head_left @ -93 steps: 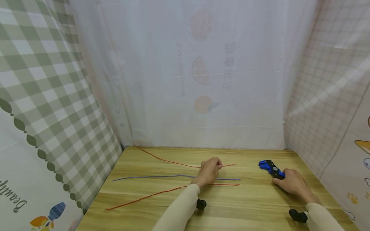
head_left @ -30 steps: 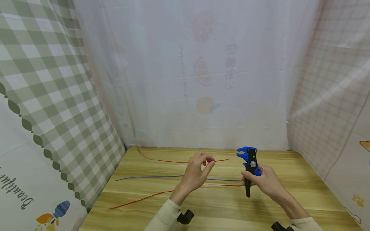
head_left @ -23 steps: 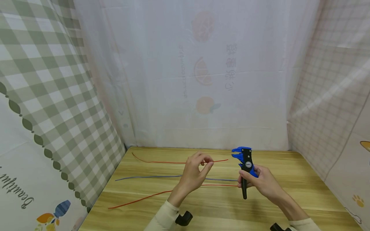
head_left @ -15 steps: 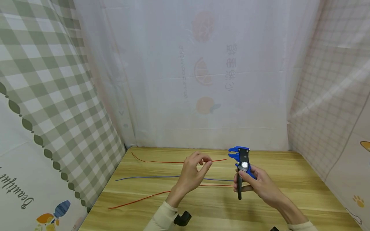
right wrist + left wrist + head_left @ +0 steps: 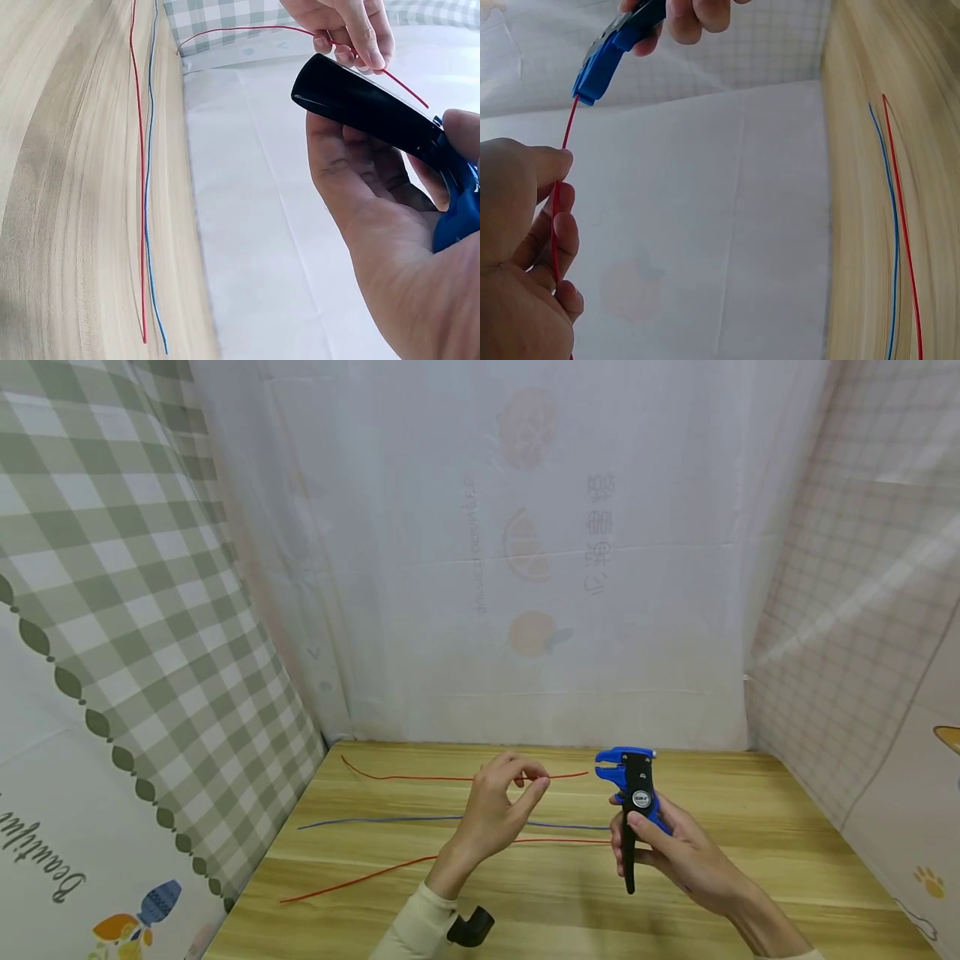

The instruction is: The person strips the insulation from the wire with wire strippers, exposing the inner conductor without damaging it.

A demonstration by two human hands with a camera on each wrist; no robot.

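Observation:
My left hand [image 5: 495, 806] pinches a red wire [image 5: 423, 777] between thumb and fingers, and a short free end points right. In the left wrist view this wire [image 5: 569, 124] runs up toward the blue jaws of a wire stripper [image 5: 604, 64]. In the head view a small gap shows between the wire's tip and the stripper [image 5: 639, 777]; whether they touch is hard to tell. My right hand [image 5: 686, 852] grips the blue and black stripper by its handles, upright, jaws facing left. The right wrist view shows the black handle [image 5: 360, 101] in my curled fingers.
A blue wire [image 5: 375, 820] and a second red wire [image 5: 360, 879] lie on the wooden table [image 5: 540, 910], passing behind my hands. A white curtain [image 5: 420, 635] hangs at the back, with a green checked cloth [image 5: 172, 602] on the left.
My right hand has lifted the stripper off the table and brought it left, upright, near the wire's tip. My left hand has raised the red wire and shifted slightly left.

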